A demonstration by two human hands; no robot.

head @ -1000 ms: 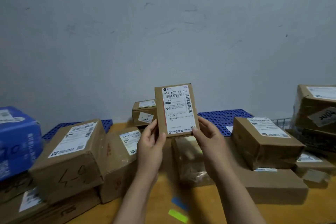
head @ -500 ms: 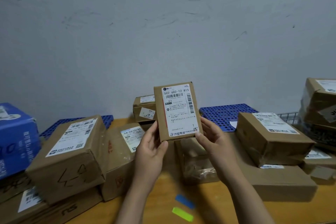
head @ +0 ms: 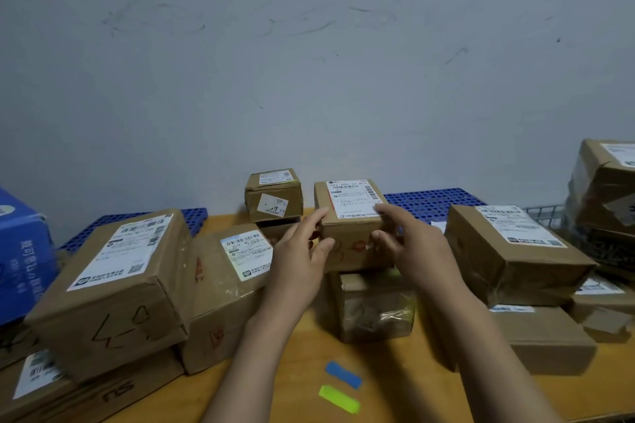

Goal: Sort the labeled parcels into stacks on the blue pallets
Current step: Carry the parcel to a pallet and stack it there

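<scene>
We grip the parcel (head: 350,223) between left hand (head: 302,261) and right hand (head: 409,247), label up; the blue pallet (head: 433,201) lies just behind-right.

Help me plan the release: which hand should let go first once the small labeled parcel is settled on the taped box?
Probably the left hand: it only steadies the small parcel at its side. The right hand reaches over the label, controlling it above the taped box.
</scene>
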